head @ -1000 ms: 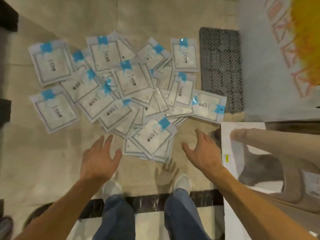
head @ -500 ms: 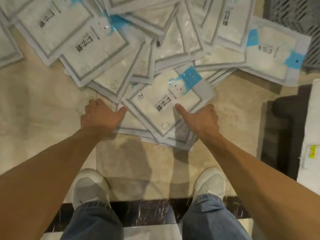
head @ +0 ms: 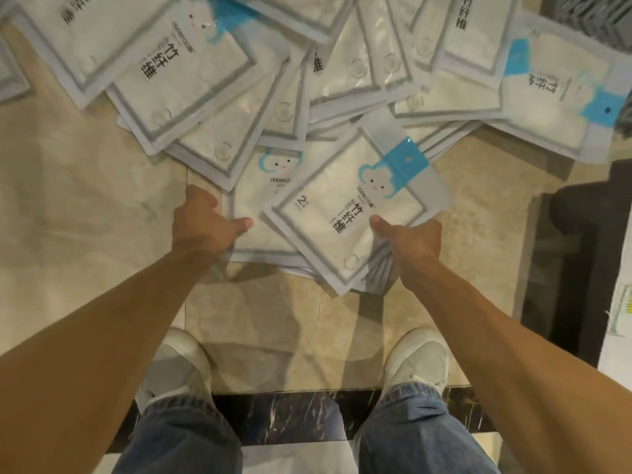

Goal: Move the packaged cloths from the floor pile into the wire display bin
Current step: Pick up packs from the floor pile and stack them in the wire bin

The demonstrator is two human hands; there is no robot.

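Note:
A pile of flat white cloth packs (head: 212,97) with blue tabs covers the beige floor ahead of me. The nearest small stack (head: 342,213) lies at the pile's front, its top pack showing a blue cloud face. My left hand (head: 201,224) grips the stack's left edge, thumb on top of a lower pack and fingers tucked under. My right hand (head: 407,239) grips the stack's right edge, thumb pressed on the top pack and fingers beneath. The wire display bin is out of view.
My two white shoes (head: 181,367) stand on the tile just behind the stack, at a black marble strip (head: 290,415). A dark object (head: 578,254) and a white panel (head: 619,323) stand at the right. A dark grate (head: 591,15) shows at the top right.
The view has dropped closer to the pile. Both hands went from open above the packs to gripping the front stack's two edges, and the stack's near edge has lifted slightly.

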